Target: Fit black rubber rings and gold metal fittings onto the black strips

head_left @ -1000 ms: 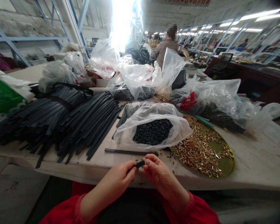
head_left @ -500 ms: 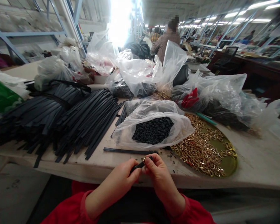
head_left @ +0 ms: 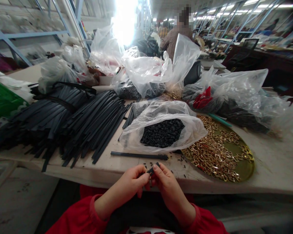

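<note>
My left hand [head_left: 133,182] and my right hand [head_left: 164,185] meet at the table's front edge, both pinching the end of a thin black strap [head_left: 151,169] with a small gold piece on it. Just beyond them a single black strap [head_left: 139,155] lies flat on the table. Behind it stands an open plastic bag of small black parts [head_left: 163,132]. To the right a round gold tray [head_left: 244,169] holds a heap of gold chain links [head_left: 215,152]. A large pile of black straps [head_left: 70,120] covers the table's left half.
Several clear plastic bags [head_left: 224,94] with dark and red contents crowd the back of the table. A green bag [head_left: 2,100] sits at far left. A person in brown [head_left: 173,39] stands beyond the bags. Blue shelving frames line the left wall.
The strap end has slipped further into my fingers, so less of it shows. My hands have stayed together at the table edge; the view shifted slightly.
</note>
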Tool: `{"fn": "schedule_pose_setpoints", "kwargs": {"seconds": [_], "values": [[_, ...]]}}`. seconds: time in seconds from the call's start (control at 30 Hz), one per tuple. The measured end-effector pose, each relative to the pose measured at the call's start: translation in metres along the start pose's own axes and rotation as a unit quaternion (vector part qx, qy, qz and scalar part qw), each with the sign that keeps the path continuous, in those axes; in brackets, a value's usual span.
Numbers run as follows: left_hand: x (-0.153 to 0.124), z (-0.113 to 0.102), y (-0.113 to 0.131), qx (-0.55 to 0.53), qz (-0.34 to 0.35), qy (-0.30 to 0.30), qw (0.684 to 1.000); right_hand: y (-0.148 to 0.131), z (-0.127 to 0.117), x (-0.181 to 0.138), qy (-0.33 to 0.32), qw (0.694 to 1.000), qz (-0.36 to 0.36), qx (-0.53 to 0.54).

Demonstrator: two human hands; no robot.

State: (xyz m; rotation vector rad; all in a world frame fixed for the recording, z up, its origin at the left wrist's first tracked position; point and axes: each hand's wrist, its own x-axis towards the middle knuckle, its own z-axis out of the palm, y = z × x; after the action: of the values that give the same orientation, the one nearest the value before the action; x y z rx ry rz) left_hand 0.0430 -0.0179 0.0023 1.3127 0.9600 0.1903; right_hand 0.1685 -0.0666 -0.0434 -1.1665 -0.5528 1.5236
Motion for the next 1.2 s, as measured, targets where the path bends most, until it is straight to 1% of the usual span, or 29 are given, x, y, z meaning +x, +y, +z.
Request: {"fn": "schedule_pose_setpoints", "kwargs": {"seconds": [0.03, 0.07, 0.1, 0.13, 0.2, 0.23, 0.27, 0.33, 0.4, 0.47, 0.6, 0.67, 0.73, 0.8, 0.83, 0.87, 0.9, 0.93, 0.97, 1.0, 1.07, 1.13, 1.2], "values": [[0.0, 0.001, 0.0, -0.006, -0.002, 0.003, 1.0, 0.001, 0.0, 0.0, 0.002, 1.0, 0.004, 0.003], [0.0, 0.002, -0.001, -0.011, -0.006, 0.006, 1.0, 0.002, 0.001, -0.002, 0.014, 1.0, -0.011, -0.014], [0.0, 0.003, -0.002, -0.011, -0.009, 0.011, 1.0, 0.003, 0.001, -0.003, 0.032, 0.997, -0.045, -0.051], [-0.001, 0.004, -0.002, -0.007, -0.01, 0.017, 1.0, 0.003, 0.0, -0.006, 0.052, 0.989, -0.095, -0.102], [-0.003, 0.007, -0.003, 0.019, -0.004, 0.039, 0.999, 0.003, -0.002, -0.011, 0.069, 0.953, -0.201, -0.214], [-0.005, 0.007, -0.003, 0.035, 0.001, 0.052, 0.998, 0.002, -0.004, -0.013, 0.063, 0.936, -0.233, -0.258], [-0.007, 0.008, -0.003, 0.05, 0.008, 0.059, 0.997, 0.0, -0.005, -0.014, 0.051, 0.926, -0.243, -0.286], [-0.013, 0.008, -0.002, 0.062, 0.018, 0.048, 0.997, -0.003, -0.008, -0.016, 0.027, 0.93, -0.206, -0.302], [-0.017, 0.006, -0.002, 0.061, 0.019, 0.021, 0.998, -0.006, -0.01, -0.016, 0.005, 0.946, -0.146, -0.289], [-0.017, 0.004, -0.003, 0.065, 0.013, 0.007, 0.998, -0.008, -0.01, -0.016, -0.021, 0.957, -0.112, -0.266], [-0.007, -0.001, -0.013, 0.062, 0.006, 0.02, 0.998, -0.009, -0.008, -0.015, -0.049, 0.962, -0.115, -0.245], [0.0, -0.002, -0.015, 0.047, 0.022, 0.036, 0.998, -0.011, -0.009, -0.013, -0.07, 0.957, -0.117, -0.255], [0.005, -0.003, -0.015, 0.046, 0.049, 0.043, 0.997, -0.02, -0.013, -0.007, -0.113, 0.947, -0.109, -0.28], [0.007, -0.004, -0.012, 0.069, 0.072, 0.037, 0.994, -0.035, -0.022, 0.005, -0.145, 0.926, -0.116, -0.33], [0.008, -0.005, -0.01, 0.083, 0.075, 0.035, 0.993, -0.046, -0.028, 0.014, -0.14, 0.908, -0.131, -0.372], [0.008, -0.006, -0.008, 0.095, 0.073, 0.04, 0.992, -0.057, -0.035, 0.025, -0.107, 0.887, -0.156, -0.422], [0.009, -0.007, -0.007, 0.099, 0.067, 0.047, 0.992, -0.068, -0.042, 0.038, -0.043, 0.852, -0.185, -0.488], [0.011, -0.007, -0.006, 0.094, 0.057, 0.053, 0.992, -0.078, -0.049, 0.051, 0.034, 0.794, -0.209, -0.57], [0.012, -0.007, -0.005, 0.085, 0.048, 0.056, 0.994, -0.086, -0.055, 0.065, 0.096, 0.725, -0.212, -0.648], [0.014, -0.007, -0.006, 0.073, 0.042, 0.058, 0.995, -0.091, -0.06, 0.079, 0.123, 0.704, -0.207, -0.668], [0.017, -0.007, -0.007, 0.057, 0.037, 0.052, 0.996, -0.096, -0.067, 0.102, 0.154, 0.68, -0.194, -0.69], [0.019, -0.006, -0.01, 0.052, 0.034, 0.047, 0.997, -0.093, -0.069, 0.117, 0.163, 0.68, -0.186, -0.69], [0.02, -0.007, -0.013, 0.047, 0.026, 0.049, 0.997, -0.09, -0.07, 0.124, 0.166, 0.685, -0.187, -0.684]]}}
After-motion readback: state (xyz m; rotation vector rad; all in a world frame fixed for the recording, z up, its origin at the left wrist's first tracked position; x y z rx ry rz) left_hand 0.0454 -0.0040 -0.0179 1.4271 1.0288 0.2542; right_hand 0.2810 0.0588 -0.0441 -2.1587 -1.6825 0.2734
